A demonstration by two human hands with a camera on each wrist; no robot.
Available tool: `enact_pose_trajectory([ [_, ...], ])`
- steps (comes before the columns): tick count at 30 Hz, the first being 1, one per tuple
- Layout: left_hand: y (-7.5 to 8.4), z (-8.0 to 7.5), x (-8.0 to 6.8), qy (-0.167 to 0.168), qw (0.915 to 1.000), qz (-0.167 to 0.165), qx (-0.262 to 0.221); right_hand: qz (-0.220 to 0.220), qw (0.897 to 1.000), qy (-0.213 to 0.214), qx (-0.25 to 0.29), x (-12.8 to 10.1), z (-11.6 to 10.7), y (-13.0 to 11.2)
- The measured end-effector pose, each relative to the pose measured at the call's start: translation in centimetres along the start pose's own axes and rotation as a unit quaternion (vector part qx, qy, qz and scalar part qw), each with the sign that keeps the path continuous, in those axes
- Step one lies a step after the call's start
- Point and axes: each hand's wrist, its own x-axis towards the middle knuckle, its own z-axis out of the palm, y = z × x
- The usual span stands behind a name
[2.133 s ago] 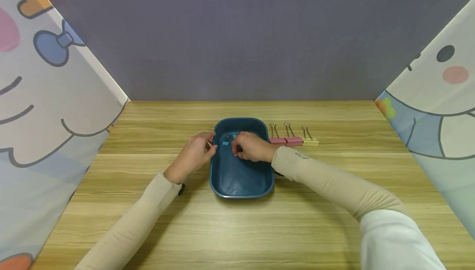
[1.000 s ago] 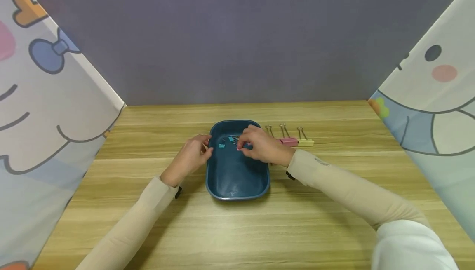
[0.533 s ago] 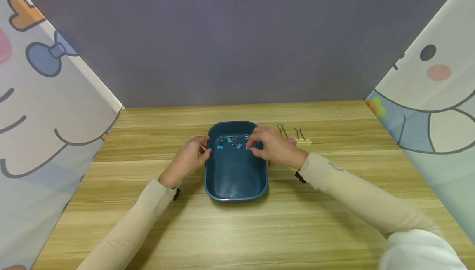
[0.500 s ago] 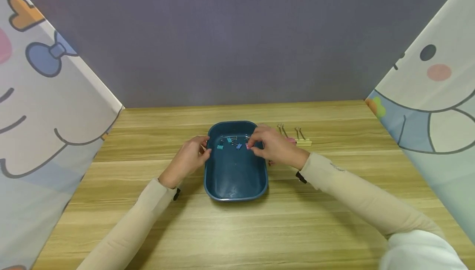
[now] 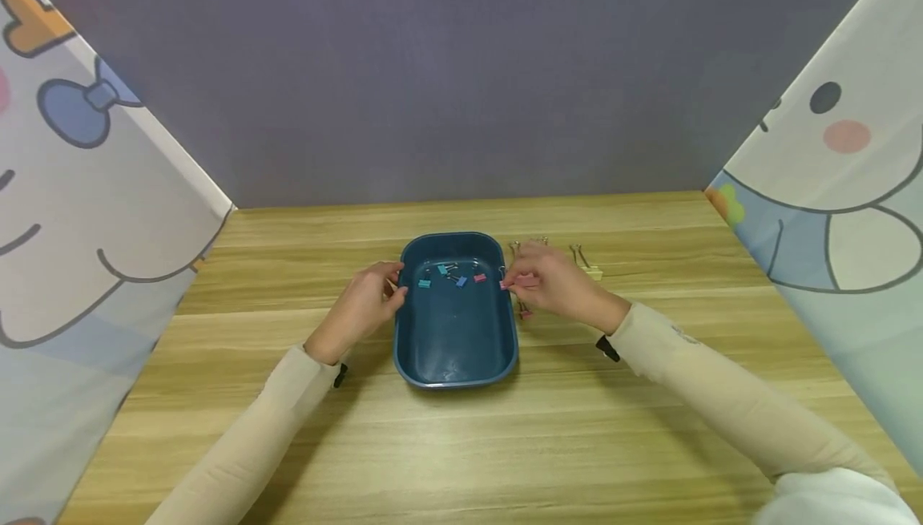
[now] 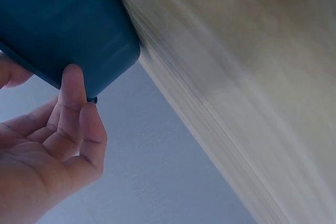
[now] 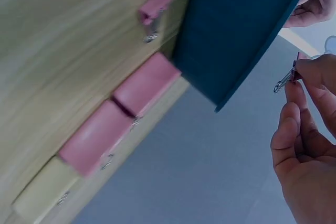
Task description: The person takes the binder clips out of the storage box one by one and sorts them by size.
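A dark blue tray stands on the table. My left hand is at its left side; in the left wrist view its fingertips touch the outer wall. My right hand pinches a small pink binder clip above the tray's right rim. In the right wrist view the metal handles of that binder clip stick out from the fingertips. Inside the tray lie two teal clips, a blue clip and a pink clip.
Another small pink clip lies outside the tray on the right. Two large pink binder clips and a pale yellow one stand in a row right of the tray; my right hand partly covers the pink ones in the head view.
My right hand has moved right, from inside the tray to its right rim. One pink clip now lies released in the tray, and the hand pinches another. My left hand stays by the rim.
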Motion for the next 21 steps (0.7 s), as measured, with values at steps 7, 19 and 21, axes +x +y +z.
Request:
enact_pose_trajectory([
  [7,-0.2,0.0,0.0,0.005,1.0000,0.003,0.007,-0.003,1.000,0.005,-0.014,-2.1,-0.4,0.9],
  [19,-0.1,0.0,0.1,-0.002,1.0000,-0.006,0.006,-0.004,1.000,0.006,-0.017,-4.9,0.2,2.2],
  [21,-0.1,0.0,0.0,-0.003,1.0000,-0.006,0.003,-0.002,1.000,0.004,-0.012,-5.1,0.3,2.3],
])
